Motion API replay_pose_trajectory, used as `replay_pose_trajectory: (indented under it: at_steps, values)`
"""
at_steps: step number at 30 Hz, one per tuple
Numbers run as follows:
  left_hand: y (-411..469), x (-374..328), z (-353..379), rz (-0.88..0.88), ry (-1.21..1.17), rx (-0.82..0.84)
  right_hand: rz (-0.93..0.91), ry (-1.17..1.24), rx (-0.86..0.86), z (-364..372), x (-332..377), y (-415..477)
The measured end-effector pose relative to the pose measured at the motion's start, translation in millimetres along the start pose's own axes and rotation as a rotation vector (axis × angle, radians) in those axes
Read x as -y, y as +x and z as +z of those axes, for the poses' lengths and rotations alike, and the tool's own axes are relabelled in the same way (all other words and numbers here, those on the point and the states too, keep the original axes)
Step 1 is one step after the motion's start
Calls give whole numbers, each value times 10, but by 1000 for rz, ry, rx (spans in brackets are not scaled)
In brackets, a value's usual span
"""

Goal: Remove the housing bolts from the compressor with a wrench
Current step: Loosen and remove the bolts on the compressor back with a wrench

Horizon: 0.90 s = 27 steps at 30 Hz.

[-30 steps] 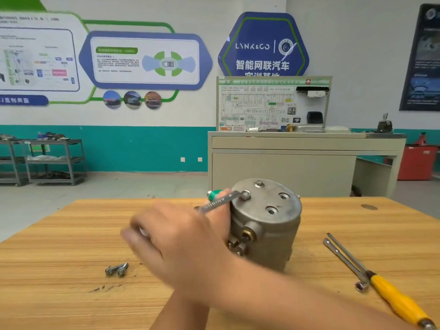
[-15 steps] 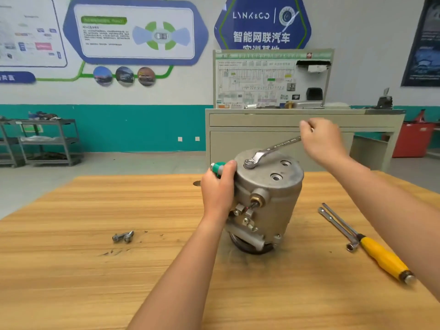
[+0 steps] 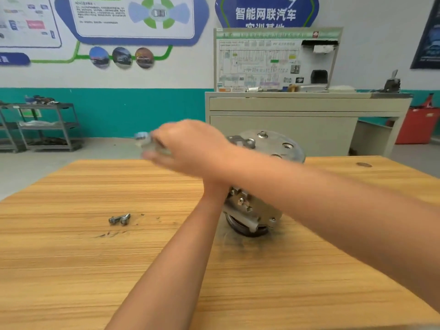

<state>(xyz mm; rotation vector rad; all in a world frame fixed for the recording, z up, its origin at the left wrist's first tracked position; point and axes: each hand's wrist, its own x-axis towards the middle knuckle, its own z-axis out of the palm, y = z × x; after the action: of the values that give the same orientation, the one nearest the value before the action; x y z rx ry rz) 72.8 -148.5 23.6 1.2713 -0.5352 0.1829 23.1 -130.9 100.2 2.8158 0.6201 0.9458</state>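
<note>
The silver compressor [image 3: 283, 148] stands on end on the wooden table [image 3: 71, 270]. A bolt head [image 3: 262, 134] and several empty bolt holes show on its top face. My right hand [image 3: 190, 144] reaches across from the right and grips the handle of a wrench [image 3: 234, 139], whose head sits at the top face's left edge. The handle's free end is motion-blurred left of my fingers. My left hand [image 3: 214, 190] comes up to the compressor's left side and is almost wholly hidden under my right forearm. Two removed bolts [image 3: 119, 219] lie on the table to the left.
A grey workbench [image 3: 307, 106] with a wiring display board stands behind the table. A metal shelf cart [image 3: 45, 126] is at the far left and a red bin [image 3: 417, 126] at the far right. My right forearm hides the table's right part.
My right hand has swung the wrench handle from the far right of the compressor round to its left. My left hand, plainly gripping the compressor's side before, is now covered by the right forearm.
</note>
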Motion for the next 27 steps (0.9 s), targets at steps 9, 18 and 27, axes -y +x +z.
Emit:
replay_pose_trajectory:
  at_steps: [9,18,27]
  values:
    - [-36,-24,-118,-55,-100,21,753,893,-1108,-338,-167,-1586]
    - [-176,-79,-111,-66,-72,8,1142,120,-247,-470,-1379,-743]
    - [-164,-139,2,-31,78,17,647,-49,225,-45,-669,339]
